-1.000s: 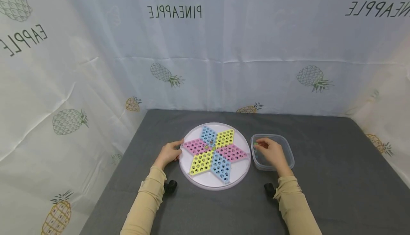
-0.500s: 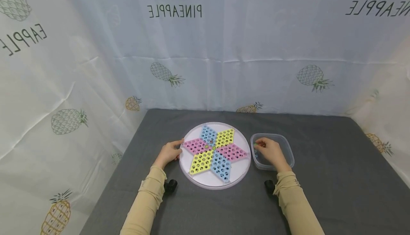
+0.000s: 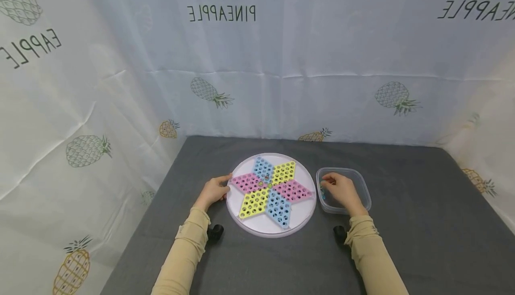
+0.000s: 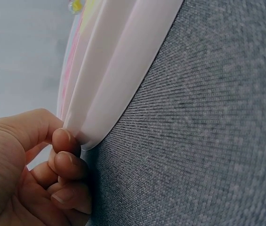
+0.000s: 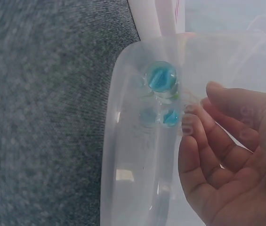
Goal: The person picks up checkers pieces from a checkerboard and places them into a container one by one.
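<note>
A round white Chinese checkers board with a pink, yellow and blue star lies on the table. My left hand grips its left rim; in the left wrist view the thumb is on the rim and the curled fingers are against the side wall. A few marbles sit near the star's centre. My right hand reaches into a clear plastic container right of the board. Blue marbles lie inside, close to its bent fingers. I cannot tell whether the fingertips pinch a marble.
Grey cloth covers the table. A white pineapple-print curtain hangs behind it and at the sides. Black wrist cameras are under both forearms. The container stands close beside the board's right rim.
The right fingertips have shifted slightly inside the container; the green marble seen by them earlier is now hidden in the head view. The left hand stays on the board's rim.
</note>
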Motion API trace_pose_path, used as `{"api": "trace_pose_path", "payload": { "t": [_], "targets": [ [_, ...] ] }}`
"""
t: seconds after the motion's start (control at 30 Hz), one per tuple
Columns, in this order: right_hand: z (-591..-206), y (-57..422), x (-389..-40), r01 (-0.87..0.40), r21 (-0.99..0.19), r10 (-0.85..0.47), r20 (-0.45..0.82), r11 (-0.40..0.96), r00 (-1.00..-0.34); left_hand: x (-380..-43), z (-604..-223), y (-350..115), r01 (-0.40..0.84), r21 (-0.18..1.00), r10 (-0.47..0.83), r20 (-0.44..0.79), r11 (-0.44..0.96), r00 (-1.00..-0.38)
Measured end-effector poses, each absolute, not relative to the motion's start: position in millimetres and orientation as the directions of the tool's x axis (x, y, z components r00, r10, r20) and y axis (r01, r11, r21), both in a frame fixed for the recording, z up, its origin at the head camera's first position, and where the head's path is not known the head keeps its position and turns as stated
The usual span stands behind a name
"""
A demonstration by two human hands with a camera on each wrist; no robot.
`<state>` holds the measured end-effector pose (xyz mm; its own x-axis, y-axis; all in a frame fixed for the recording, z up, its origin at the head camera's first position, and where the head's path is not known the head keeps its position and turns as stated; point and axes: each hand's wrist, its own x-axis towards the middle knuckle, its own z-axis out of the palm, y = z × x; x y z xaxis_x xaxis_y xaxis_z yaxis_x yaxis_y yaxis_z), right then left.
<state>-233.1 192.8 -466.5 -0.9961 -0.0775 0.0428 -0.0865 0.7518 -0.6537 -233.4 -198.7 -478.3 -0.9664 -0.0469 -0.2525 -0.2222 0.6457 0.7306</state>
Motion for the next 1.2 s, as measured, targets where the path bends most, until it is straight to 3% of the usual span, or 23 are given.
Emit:
{"api": "trace_pose_path", "payload": {
  "t": [0.37, 0.7, 1.2],
  "targets": [
    [-456.8, 192.5, -228.7, -0.055, -0.692, -0.036, 0.041, 0.72, -0.998, -234.4, -482.3, -201.5, -0.18, 0.753, -0.023, -0.214, 0.633, -0.976],
    [-436.6, 170.5, -222.5, -0.152, -0.742, -0.043, 0.165, 0.652, -0.985, -233.6, -480.8, -202.2, -0.183, 0.752, -0.023, -0.218, 0.633, -0.976],
    [-429.9, 108.7, -227.6, -0.274, -0.75, -0.197, 0.192, 0.603, -0.961, -233.6, -482.1, -201.5, -0.184, 0.741, -0.027, -0.219, 0.645, -0.975]
  ]
}}
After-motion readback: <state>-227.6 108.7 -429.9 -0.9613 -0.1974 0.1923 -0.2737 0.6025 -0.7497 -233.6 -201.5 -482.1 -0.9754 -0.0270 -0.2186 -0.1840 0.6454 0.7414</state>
